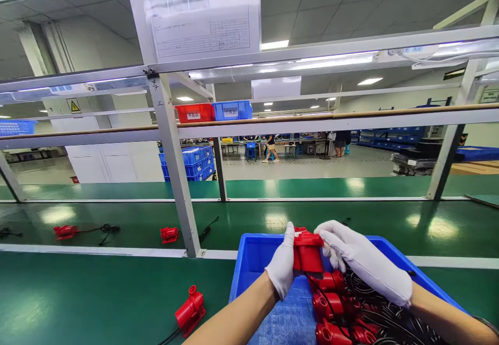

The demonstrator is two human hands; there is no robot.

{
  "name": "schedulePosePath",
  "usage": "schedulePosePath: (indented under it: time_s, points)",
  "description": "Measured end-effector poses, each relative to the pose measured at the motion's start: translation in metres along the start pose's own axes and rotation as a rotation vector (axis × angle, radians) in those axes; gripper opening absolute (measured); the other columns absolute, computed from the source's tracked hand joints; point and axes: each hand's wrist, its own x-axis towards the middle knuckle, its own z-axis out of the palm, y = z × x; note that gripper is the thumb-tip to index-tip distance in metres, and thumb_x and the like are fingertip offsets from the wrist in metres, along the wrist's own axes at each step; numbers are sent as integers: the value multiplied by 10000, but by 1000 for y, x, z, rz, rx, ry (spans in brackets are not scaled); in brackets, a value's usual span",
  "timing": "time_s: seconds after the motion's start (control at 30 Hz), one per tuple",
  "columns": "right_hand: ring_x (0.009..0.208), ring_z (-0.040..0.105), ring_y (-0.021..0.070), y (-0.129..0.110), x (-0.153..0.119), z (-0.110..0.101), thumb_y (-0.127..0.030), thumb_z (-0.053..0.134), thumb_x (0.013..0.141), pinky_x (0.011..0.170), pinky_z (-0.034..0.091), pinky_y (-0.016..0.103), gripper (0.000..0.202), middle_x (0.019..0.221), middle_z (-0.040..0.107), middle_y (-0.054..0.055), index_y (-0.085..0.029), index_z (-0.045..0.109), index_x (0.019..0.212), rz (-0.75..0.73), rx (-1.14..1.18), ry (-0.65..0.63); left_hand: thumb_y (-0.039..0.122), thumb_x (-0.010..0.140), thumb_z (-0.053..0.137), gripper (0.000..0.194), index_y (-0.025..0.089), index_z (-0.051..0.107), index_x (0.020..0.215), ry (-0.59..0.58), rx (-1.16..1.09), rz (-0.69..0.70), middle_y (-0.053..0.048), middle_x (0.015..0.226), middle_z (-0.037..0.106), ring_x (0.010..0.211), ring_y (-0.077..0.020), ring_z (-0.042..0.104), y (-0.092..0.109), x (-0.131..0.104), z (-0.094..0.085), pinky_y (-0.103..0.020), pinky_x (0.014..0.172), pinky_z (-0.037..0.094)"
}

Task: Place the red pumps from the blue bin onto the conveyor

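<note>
A red pump (309, 255) with a black cable is held up over a blue bin (238, 277). My left hand (284, 262), in a white glove, grips its left side, thumb upward. My right hand (360, 256), also gloved in white, is closed with its fingertips at the pump's upper right edge; its lower fingers are curled and partly hidden. Below, on the right side of the bin, lie several more red pumps (328, 306) and a tangle of black cables (390, 316). Bare blue bottom shows in the bin's left part.
On the green bench to the left stands another red pump (189, 311). Two more, a red pump (169, 235) and a red pump (65, 231), lie on the green strip behind. A grey post (177, 178) carries a shelf with a red box (195, 113) and a blue box (233, 110).
</note>
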Motion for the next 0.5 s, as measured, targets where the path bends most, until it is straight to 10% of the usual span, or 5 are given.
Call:
schedulePosePath:
  time_s: [0.33,0.5]
  points:
    - [613,496,113,6,-25,-7,-586,434,957,560,414,208,397,720,564,-12,-226,598,975,5,119,-72,629,894,302,649,86,612,1067,-418,-706,11,-92,649,637,444,-228,615,11,-10,-6,-276,362,458]
    - [609,505,109,8,-32,-3,-590,432,956,554,419,202,425,709,578,0,-209,591,854,-42,46,-107,581,892,289,626,65,627,997,-378,-629,92,-89,628,614,448,-210,596,16,-19,-4,-275,392,465]
